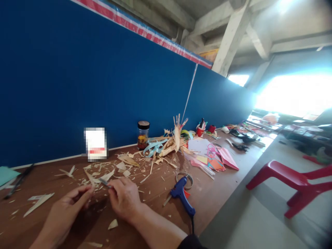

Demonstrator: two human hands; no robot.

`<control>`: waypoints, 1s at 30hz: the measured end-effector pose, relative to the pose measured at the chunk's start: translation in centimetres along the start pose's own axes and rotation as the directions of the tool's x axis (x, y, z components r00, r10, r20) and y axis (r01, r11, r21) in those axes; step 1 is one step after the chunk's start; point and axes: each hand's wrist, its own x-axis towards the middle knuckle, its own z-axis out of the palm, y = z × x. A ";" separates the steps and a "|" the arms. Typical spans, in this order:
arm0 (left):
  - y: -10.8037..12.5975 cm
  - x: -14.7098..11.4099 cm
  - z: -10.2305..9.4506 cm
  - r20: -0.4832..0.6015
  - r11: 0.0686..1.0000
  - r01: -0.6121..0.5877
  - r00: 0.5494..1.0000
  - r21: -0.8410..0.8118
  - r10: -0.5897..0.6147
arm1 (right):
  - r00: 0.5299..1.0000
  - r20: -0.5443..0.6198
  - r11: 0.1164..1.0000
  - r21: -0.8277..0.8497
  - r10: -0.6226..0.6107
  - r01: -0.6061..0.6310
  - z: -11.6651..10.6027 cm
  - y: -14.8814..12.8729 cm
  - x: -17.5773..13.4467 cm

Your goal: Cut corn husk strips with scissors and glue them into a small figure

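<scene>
Left hand (70, 207): thumb and forefinger pinched together at the near end of a pale strip
Right hand (126, 199): fingers closed around a slim grey tool, its far end turned toward the left fingertips
Pale strip (89, 177): one, dry and fibrous in look, rising away from the left pinch, between the grip and the scraps beyond
Grey tool (103, 181): one, flat and metallic, probably a blade; just beside the strip, contact not certain
Step in hand: judged to be trimming or paring the strip, going by the tool's nearness and the litter around both hands
Next move calls for: likely a steady left pinch, a controlled right stroke, and left fingertips clear of the tool's edge
Shavings (121, 166): many, pale, scattered beyond and around both hands, on the brown table (153, 192)
Loose scrap (113, 224): one, on the near side of the grip, between the forearms
Glue gun (180, 193): one, blue, lying to the right of the right hand, unheld
Tape roll (192, 179): one, just beyond the glue gun
Jar (143, 138): one, dark-lidded, upright, beyond the right hand near the blue partition (77, 86)
Fibre bundle (177, 138): one, spiky, beyond and right of the grip, light-blue ribbon (155, 148) beside it
Pink paper (228, 158): folded, well to the right of both hands
</scene>
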 end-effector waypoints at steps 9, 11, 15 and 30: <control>-2.2 2.9 -2.7 -0.593 0.933 -0.233 0.804 -0.274 0.026 | 0.977 -0.055 0.915 0.364 0.207 -0.174 0.2 -1.1 1.2; -2.9 3.5 -3.0 -0.622 0.904 -0.281 0.783 -0.321 0.023 | 0.983 -0.010 0.908 0.384 0.183 -0.165 0.0 -1.9 1.7; -3.6 4.0 -3.2 -0.625 0.858 -0.303 0.780 -0.415 -0.027 | 0.993 0.076 0.945 0.307 0.088 -0.108 0.2 -3.3 2.8; -3.0 4.6 -5.0 -0.554 0.666 -0.257 0.784 -0.700 -0.280 | 0.873 0.477 0.940 -0.245 -0.098 0.239 7.6 -6.1 7.3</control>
